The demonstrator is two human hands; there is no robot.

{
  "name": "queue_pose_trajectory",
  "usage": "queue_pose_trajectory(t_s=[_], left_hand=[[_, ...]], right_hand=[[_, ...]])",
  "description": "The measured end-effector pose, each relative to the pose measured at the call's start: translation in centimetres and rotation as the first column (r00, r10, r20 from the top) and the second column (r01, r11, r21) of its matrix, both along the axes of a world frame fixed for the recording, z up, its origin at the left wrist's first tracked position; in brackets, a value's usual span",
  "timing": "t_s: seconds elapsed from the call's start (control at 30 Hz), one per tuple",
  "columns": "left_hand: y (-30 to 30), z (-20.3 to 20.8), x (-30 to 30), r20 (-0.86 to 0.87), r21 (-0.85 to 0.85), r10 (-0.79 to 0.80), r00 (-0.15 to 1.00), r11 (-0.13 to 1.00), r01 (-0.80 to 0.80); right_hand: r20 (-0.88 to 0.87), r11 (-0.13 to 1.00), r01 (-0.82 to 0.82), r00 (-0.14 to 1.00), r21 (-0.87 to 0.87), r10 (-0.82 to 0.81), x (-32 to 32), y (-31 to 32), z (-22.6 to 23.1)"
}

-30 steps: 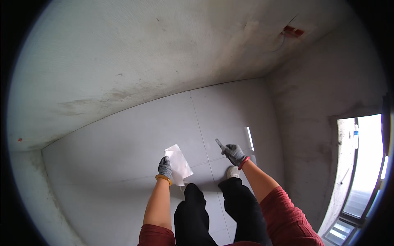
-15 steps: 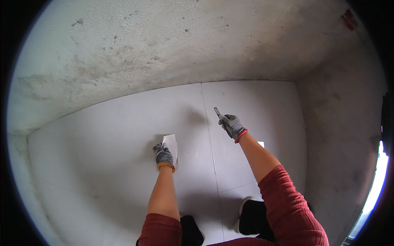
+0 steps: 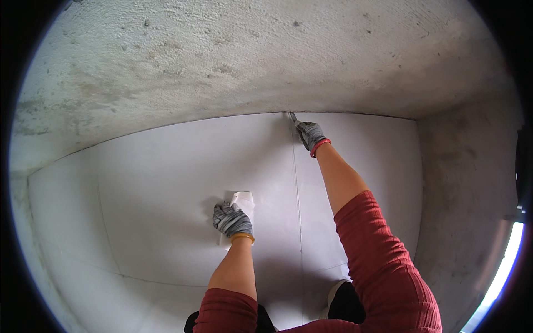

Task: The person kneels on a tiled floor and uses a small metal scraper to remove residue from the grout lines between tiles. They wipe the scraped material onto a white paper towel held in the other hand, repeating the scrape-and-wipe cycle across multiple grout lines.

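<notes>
My right hand [image 3: 311, 135], in a grey striped glove, reaches far forward with its fingers closed round a slim grey tool [image 3: 293, 117]. The tool's tip is where a floor seam [image 3: 297, 191] meets the foot of the far wall; its exact kind is too small to tell. Nearer and to the left, my left hand [image 3: 231, 220], gloved alike, is closed on a folded white paper or cloth [image 3: 244, 201]. That white piece is low over the pale floor, and my hand covers its middle. Whether it touches the floor I cannot tell.
Large pale floor tiles [image 3: 166, 166] with thin seams lie beneath me. A rough, stained wall [image 3: 239, 66] runs across the far side, and another wall [image 3: 461, 166] stands on the right. My shoe [image 3: 334, 294] shows at the lower edge. Bright light [image 3: 494, 283] comes in at lower right.
My right hand has moved forward with the tool, bringing its tip to the foot of the wall. My left hand, still holding the white piece, has shifted slightly right in the picture; the view has shifted too.
</notes>
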State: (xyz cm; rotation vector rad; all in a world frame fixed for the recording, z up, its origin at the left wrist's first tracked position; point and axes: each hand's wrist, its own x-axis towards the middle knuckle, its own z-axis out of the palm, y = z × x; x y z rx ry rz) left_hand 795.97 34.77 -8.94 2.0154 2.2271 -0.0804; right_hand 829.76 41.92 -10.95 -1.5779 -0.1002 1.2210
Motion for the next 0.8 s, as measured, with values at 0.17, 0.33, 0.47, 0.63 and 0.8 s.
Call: queue_pose_trajectory(t_s=[0.17, 0.33, 0.47, 0.63, 0.8], left_hand=[[0.6, 1.4, 0.4, 0.064, -0.035, -0.033, 0.997, 0.999, 0.035], [1.0, 1.5, 0.5, 0.096, -0.119, -0.007, 0.995, 0.993, 0.018], [1.2, 1.6, 0.7, 0.076, -0.135, -0.020, 0.997, 0.990, 0.030], [1.2, 1.4, 0.6, 0.070, -0.139, -0.022, 0.997, 0.990, 0.031], [1.1, 0.7, 0.4, 0.072, -0.084, -0.047, 0.996, 0.995, 0.053]], right_hand=[[0.006, 0.993, 0.010, 1.000, -0.113, -0.009, 1.0, 1.9, -1.4], [0.060, 0.986, -0.035, 0.997, -0.165, 0.045, 0.9, 2.2, -1.2], [0.084, 0.967, 0.012, 0.996, -0.256, 0.010, 1.0, 2.6, -0.7], [0.048, 0.952, -0.014, 0.998, -0.304, 0.030, 1.2, 3.1, 0.3], [0.058, 0.952, 0.020, 0.998, -0.304, -0.002, 0.4, 3.4, 1.7]])
